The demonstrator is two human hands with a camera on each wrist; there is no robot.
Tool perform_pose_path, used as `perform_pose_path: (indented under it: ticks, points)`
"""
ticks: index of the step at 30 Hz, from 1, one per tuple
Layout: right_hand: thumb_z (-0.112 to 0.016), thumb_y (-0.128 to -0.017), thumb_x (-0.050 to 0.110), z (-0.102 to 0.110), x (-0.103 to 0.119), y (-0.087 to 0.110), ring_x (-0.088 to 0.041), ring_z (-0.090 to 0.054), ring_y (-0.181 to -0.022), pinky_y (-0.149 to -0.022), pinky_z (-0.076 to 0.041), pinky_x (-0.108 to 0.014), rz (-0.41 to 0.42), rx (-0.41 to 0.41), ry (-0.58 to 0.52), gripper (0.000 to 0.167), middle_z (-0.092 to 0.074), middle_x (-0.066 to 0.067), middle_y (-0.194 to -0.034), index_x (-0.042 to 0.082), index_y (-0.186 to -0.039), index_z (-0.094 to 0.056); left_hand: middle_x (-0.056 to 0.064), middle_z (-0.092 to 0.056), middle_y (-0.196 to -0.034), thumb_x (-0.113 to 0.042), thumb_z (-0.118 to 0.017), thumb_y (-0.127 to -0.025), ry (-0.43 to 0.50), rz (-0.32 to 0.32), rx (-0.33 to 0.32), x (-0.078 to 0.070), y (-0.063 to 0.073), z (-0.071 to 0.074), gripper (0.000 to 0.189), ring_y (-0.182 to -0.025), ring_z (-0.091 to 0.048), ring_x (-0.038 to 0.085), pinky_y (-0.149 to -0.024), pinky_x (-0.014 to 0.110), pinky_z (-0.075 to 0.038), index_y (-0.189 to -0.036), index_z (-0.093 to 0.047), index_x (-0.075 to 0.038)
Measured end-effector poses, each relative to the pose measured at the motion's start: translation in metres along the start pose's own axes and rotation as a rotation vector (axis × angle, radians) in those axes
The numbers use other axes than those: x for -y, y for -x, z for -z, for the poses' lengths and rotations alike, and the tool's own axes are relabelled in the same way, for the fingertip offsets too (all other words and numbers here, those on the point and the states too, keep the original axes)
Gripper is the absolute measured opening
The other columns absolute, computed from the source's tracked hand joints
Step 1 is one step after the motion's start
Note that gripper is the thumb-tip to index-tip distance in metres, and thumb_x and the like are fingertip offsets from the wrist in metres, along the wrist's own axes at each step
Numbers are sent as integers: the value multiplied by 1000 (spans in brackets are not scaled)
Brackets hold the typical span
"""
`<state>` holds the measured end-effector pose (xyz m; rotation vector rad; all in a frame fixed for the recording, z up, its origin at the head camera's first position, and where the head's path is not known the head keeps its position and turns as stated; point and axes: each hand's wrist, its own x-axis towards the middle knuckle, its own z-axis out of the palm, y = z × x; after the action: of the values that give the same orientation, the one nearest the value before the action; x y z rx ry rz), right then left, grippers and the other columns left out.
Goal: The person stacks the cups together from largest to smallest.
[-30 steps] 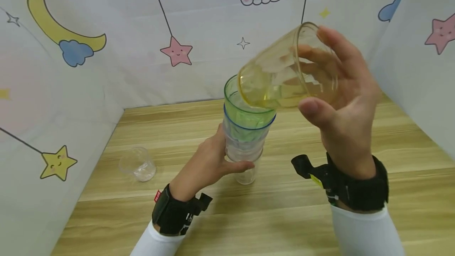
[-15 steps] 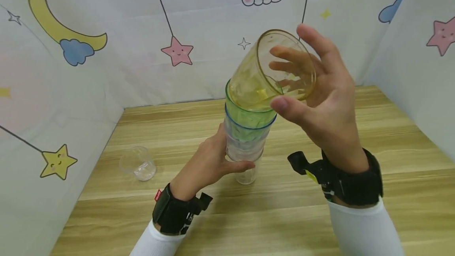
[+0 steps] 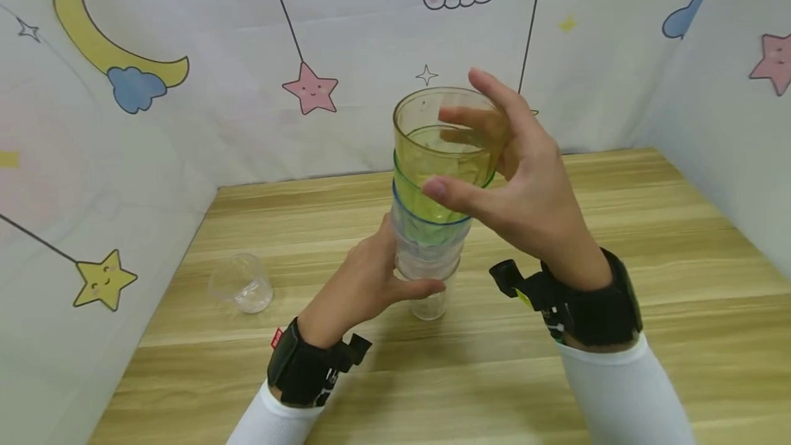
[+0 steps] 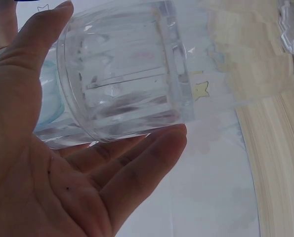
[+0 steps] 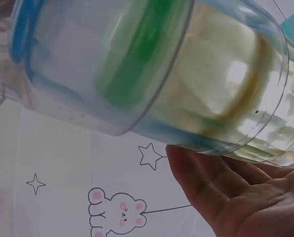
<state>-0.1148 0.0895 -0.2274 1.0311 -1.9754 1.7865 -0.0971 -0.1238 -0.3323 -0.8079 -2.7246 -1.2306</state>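
Observation:
A tall stack of nested see-through cups stands in the middle of the head view. On top is a yellow cup (image 3: 415, 160), upright inside a green-rimmed cup (image 3: 402, 174), with a blue-rimmed cup (image 3: 404, 229) and clear cups (image 3: 428, 304) below. My left hand (image 3: 355, 287) grips the lower clear part, thumb across the front; the left wrist view shows its fingers (image 4: 147, 170) along a clear cup (image 4: 122, 79). My right hand (image 3: 531, 187) holds the yellow cup, thumb in front and fingers behind it. Its fingertips lie against the stack in the right wrist view.
A separate clear cup (image 3: 244, 287) lies tipped on the wooden table (image 3: 494, 376) to the left. Pale cloth walls (image 3: 358, 19) printed with stars, moons and a bear enclose the table at the back and sides.
My right hand has moved left and down, turning the yellow cup from tilted to upright and sinking it into the green-rimmed cup. My left hand keeps its grip on the stack.

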Motion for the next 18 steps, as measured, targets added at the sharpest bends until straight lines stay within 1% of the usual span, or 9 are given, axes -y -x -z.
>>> perform_pose_path:
  ticks: [2,4,6,9,13,16,18]
  points:
    - [-86,-75,51,-1,-2,1,-26,-62,-119,-100,-49,-41,-23,7,-35,105,-62,-8,-134,13,-157,-33,-11,-53,-134,-37,-89,-78,0,-1,-2,0,-1,-1,100,-120,-55,8,-99,40,-48,-151,-20,-37]
    - [-86,-76,51,-2,-4,3,-25,-62,-119,-98,-50,-42,-45,15,-52,103,-62,-7,-134,15,-156,-34,-11,-54,-134,-39,-89,-78,-9,-2,-5,0,-1,-1,101,-120,-56,9,-99,40,-49,-151,-20,-37]
    - [-85,-77,52,-3,-6,4,-24,-62,-119,-97,-51,-43,-57,25,-37,99,-62,-7,-134,16,-155,-36,-10,-56,-131,-41,-89,-77,-17,-1,-12,0,0,-1,101,-117,-58,9,-97,39,-50,-152,-20,-37]
    - [-83,-77,57,-4,-10,8,-23,-63,-117,-93,-53,-42,-85,37,-18,97,-63,-6,-134,17,-153,-40,-9,-61,-125,-44,-89,-76,-30,1,-25,0,1,-1,103,-111,-61,9,-92,38,-52,-152,-20,-38]
    - [-80,-76,63,-7,-18,13,-25,-64,-114,-94,-52,-41,-124,67,-39,101,-62,-6,-134,15,-155,-38,-8,-66,-116,-49,-87,-76,-48,21,-31,0,3,-1,104,-103,-64,8,-86,36,-54,-153,-18,-41]
    - [-80,-77,62,-7,-23,17,-25,-63,-114,-96,-50,-42,-140,82,-41,102,-61,-5,-135,13,-155,-36,-8,-65,-117,-52,-85,-77,-66,45,-19,-1,4,0,105,-103,-64,8,-86,37,-54,-154,-14,-44]
    - [-79,-78,62,-8,-26,18,-24,-62,-114,-96,-50,-44,-140,93,-28,100,-61,-4,-134,12,-154,-37,-8,-63,-122,-55,-83,-78,-85,45,-12,-2,4,1,106,-107,-63,9,-88,39,-54,-154,-11,-44]
